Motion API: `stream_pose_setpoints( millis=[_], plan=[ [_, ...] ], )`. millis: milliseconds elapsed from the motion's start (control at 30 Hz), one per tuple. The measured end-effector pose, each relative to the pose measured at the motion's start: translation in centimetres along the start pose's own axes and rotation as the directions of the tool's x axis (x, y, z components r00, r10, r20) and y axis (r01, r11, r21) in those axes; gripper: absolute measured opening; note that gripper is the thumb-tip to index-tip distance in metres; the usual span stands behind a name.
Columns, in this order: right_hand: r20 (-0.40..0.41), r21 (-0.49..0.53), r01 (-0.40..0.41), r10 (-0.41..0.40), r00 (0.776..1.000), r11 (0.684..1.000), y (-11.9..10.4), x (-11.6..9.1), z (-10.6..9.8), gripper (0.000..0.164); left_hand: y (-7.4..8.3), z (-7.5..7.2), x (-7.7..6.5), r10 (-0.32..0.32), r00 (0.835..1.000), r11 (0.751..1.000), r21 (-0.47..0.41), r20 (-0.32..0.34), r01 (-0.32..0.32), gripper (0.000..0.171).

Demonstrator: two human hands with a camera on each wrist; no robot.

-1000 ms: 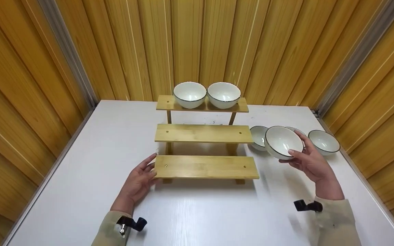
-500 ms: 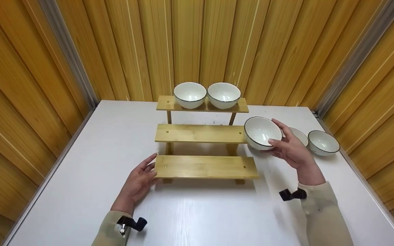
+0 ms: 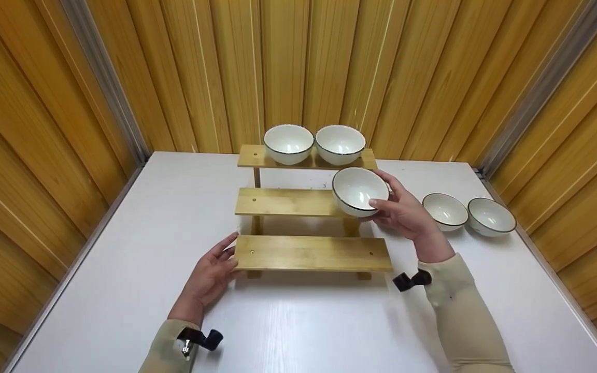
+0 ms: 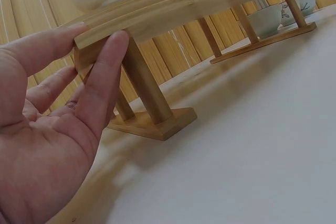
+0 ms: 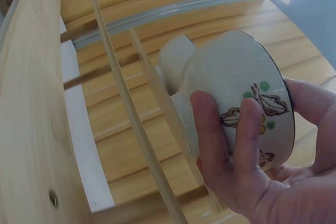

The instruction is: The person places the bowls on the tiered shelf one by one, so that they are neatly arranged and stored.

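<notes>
A three-tier wooden display stand (image 3: 298, 252) stands on the white table. My left hand (image 3: 209, 274) holds the left end of its lowest shelf; in the left wrist view the thumb (image 4: 107, 69) and a finger lie at the board's corner. My right hand (image 3: 402, 215) grips a white dark-rimmed bowl (image 3: 358, 189) over the right part of the middle shelf (image 3: 288, 202), thumb inside the rim and fingers underneath. The right wrist view shows leaf patterns on this bowl (image 5: 226, 72). On the top shelf sit two matching bowls, one left (image 3: 288, 145) and one right (image 3: 341, 145).
Two more white bowls, one nearer (image 3: 444, 212) and one farther right (image 3: 491, 216), stand side by side on the table (image 3: 298, 326) right of the stand. Wood-look panels (image 3: 283, 62) enclose the table at the back and both sides.
My right hand has carried the bowl leftward and slightly back, from above the bowls on the right to over the middle shelf. My left hand and the stand have stayed in place.
</notes>
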State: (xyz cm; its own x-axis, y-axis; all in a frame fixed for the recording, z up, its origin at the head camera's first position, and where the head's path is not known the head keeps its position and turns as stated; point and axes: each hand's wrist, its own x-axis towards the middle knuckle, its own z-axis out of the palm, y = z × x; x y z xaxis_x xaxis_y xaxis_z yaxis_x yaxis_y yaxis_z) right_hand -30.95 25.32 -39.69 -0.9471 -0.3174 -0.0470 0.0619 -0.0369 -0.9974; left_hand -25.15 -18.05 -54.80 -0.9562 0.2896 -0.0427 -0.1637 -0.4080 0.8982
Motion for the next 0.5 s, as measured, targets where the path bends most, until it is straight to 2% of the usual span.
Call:
stream_pose_setpoints(
  millis=[200,500],
  plan=[
    [0.01,0.016,-0.042,0.042,0.999,0.999,-0.2,1.8,2.5,0.083,0.0,0.1,0.0,-0.011,1.0,1.0,0.003,-0.011,0.011,0.075],
    [0.038,0.04,-0.056,0.055,0.998,0.998,0.1,4.5,6.3,0.085,0.0,0.1,0.0,-0.006,1.0,1.0,-0.006,-0.016,0.005,0.075]
  ],
)
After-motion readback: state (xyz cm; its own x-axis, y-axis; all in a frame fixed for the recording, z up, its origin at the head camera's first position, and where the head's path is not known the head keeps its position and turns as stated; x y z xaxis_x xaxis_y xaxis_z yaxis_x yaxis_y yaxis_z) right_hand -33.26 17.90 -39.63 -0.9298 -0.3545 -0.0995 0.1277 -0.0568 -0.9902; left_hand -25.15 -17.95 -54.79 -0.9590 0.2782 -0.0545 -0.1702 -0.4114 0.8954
